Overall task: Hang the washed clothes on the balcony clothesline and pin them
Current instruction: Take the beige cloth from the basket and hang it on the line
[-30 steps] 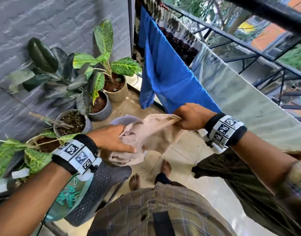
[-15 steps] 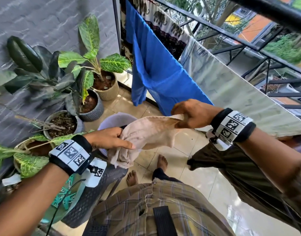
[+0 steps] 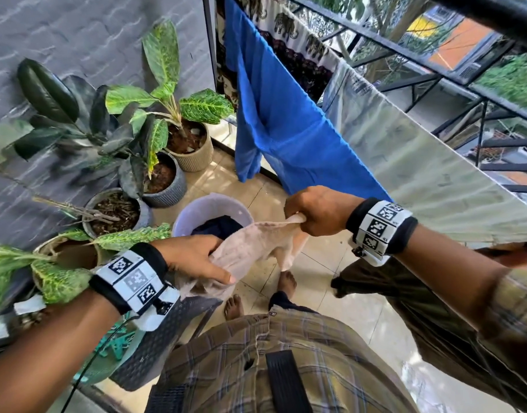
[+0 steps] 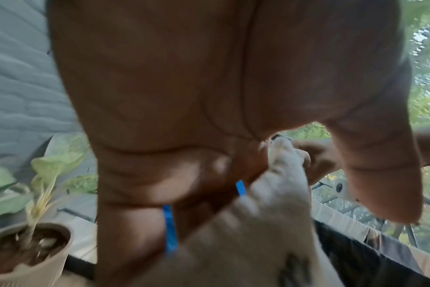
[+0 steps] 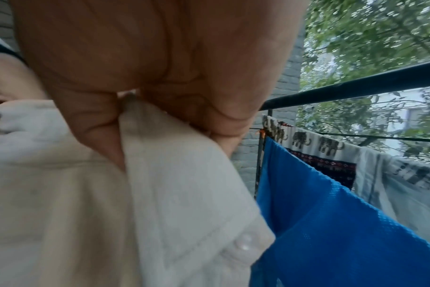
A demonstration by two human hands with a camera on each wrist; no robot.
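A damp beige shirt (image 3: 256,242) is stretched between both hands above a lavender bucket (image 3: 196,205) that holds dark clothes. My left hand (image 3: 193,257) holds its bunched lower part, thumb over the cloth. My right hand (image 3: 312,210) grips one edge in a fist, higher and to the right. In the right wrist view the fingers (image 5: 98,124) pinch the shirt (image 5: 172,194) near a white button. In the left wrist view the shirt (image 4: 258,223) runs from under my palm (image 4: 184,97) toward the other hand. A blue cloth (image 3: 286,129) hangs on the line just behind my right hand.
A pale grey cloth (image 3: 420,162), an elephant-print cloth (image 3: 286,25) and an olive garment (image 3: 405,293) also hang along the black railing (image 3: 435,64). Potted plants (image 3: 167,114) line the grey wall at left. Green pegs (image 3: 116,347) lie beside a dark woven stool (image 3: 155,338).
Both hands keep their hold on the beige shirt. It is drawn a little tauter between them, and more of the bucket shows beneath it.
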